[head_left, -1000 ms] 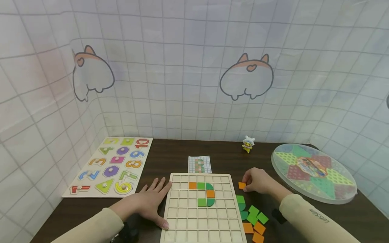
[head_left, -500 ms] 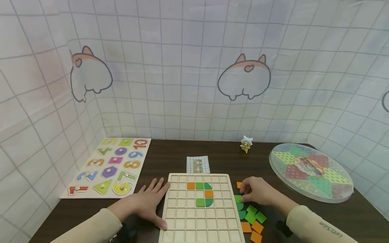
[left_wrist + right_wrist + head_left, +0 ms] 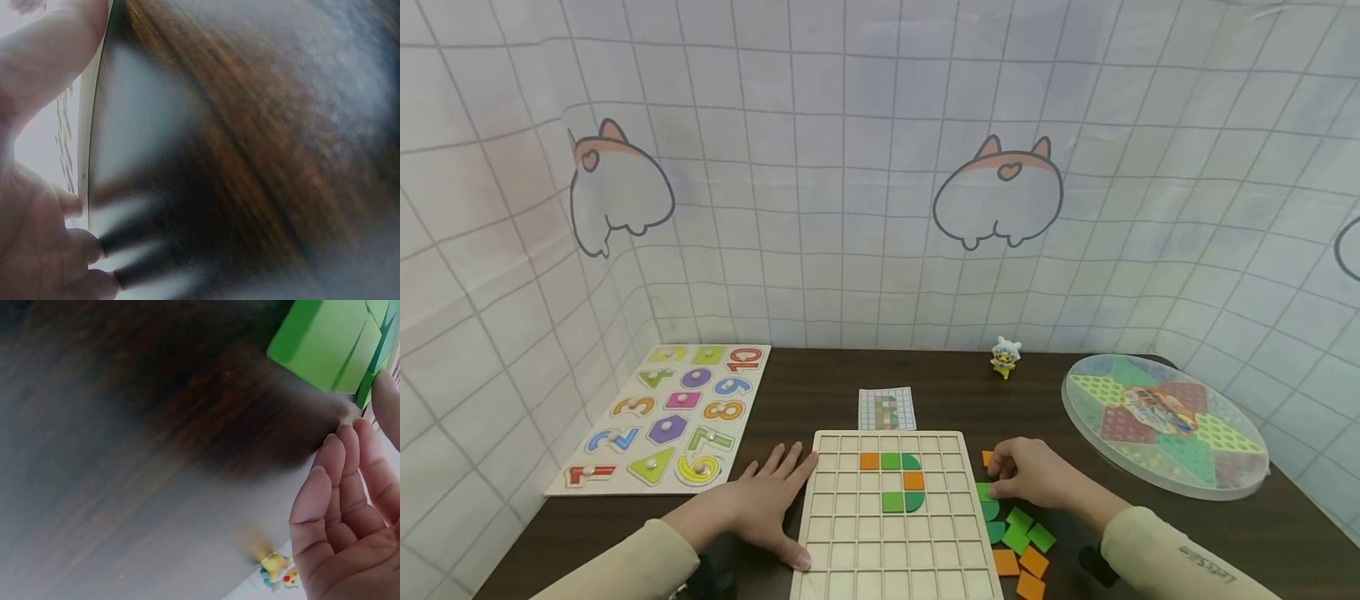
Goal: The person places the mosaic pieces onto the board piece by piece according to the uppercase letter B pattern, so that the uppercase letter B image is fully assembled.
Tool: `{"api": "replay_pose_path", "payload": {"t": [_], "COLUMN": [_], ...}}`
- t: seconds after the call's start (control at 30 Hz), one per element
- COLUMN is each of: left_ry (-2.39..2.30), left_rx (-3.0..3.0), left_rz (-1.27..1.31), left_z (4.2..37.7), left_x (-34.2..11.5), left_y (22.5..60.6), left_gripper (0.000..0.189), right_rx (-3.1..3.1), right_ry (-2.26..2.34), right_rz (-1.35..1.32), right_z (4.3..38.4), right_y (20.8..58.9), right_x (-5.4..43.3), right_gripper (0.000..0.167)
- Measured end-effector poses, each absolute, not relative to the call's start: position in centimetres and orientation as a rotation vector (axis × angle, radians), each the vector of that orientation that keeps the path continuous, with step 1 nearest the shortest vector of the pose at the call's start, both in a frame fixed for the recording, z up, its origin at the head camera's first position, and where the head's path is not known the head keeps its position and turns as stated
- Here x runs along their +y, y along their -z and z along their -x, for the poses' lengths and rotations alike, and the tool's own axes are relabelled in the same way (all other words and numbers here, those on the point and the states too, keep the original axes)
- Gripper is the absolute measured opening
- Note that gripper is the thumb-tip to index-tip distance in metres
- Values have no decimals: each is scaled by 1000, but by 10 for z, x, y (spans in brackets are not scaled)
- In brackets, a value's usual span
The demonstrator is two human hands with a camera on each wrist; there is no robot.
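A pale wooden grid board point(image 3: 857, 530) lies in front of me, with orange and green squares and dark green rounded tiles in its upper part. My left hand point(image 3: 763, 506) is spread along the board's left edge, its thumb on the rim. Right of the board, my right hand point(image 3: 1033, 473) pinches at a green square tile point(image 3: 983, 492) with curled fingers and thumb. The right wrist view shows the thumb point(image 3: 386, 406) against the tile's edge and the fingertips close beside it. An orange tile point(image 3: 987, 457) lies partly hidden beyond the fingers.
Loose green tiles point(image 3: 1019, 518), dark green rounded tiles point(image 3: 996, 532) and orange tiles point(image 3: 1032, 562) lie by the board's right side. A printed pattern card point(image 3: 867, 408) sits behind it. Around stand a number puzzle point(image 3: 651, 427), a small figurine point(image 3: 1005, 357) and a round Chinese checkers board point(image 3: 1165, 425).
My right hand has let go of the orange tile and moved toward me to the green square tile. The left hand stays at the board's edge. The head view has shifted slightly.
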State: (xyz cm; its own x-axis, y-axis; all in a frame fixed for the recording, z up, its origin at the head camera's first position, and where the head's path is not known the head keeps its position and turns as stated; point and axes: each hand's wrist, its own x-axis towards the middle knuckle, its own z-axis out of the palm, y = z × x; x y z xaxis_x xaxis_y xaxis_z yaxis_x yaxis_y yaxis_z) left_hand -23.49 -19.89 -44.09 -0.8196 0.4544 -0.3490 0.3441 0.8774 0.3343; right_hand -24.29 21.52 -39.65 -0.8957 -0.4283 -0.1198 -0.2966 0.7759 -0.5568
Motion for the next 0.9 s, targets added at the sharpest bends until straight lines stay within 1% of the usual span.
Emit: {"api": "replay_pose_path", "payload": {"t": [0.17,0.4,0.53,0.77,0.9], "left_ry": [-364,-355,-362,-372,-372], "left_rx": [2626,2632,2634,2631,2634], "left_rz": [-585,-581,-582,-592,-605], "left_z": [234,233,233,232,233], "left_x": [-198,-197,-198,-199,-201], "left_y": [440,439,439,440,441], "left_gripper": [146,147,147,146,146], "right_rx": [2764,2716,2749,2796,2774], "right_ry": [761,766,749,703,710], "right_rz": [505,503,454,453,459], "right_z": [243,242,242,242,242], "right_y": [397,396,396,397,396], "right_x": [213,212,208,207,209], "right_gripper": [17,23,22,18,20]}}
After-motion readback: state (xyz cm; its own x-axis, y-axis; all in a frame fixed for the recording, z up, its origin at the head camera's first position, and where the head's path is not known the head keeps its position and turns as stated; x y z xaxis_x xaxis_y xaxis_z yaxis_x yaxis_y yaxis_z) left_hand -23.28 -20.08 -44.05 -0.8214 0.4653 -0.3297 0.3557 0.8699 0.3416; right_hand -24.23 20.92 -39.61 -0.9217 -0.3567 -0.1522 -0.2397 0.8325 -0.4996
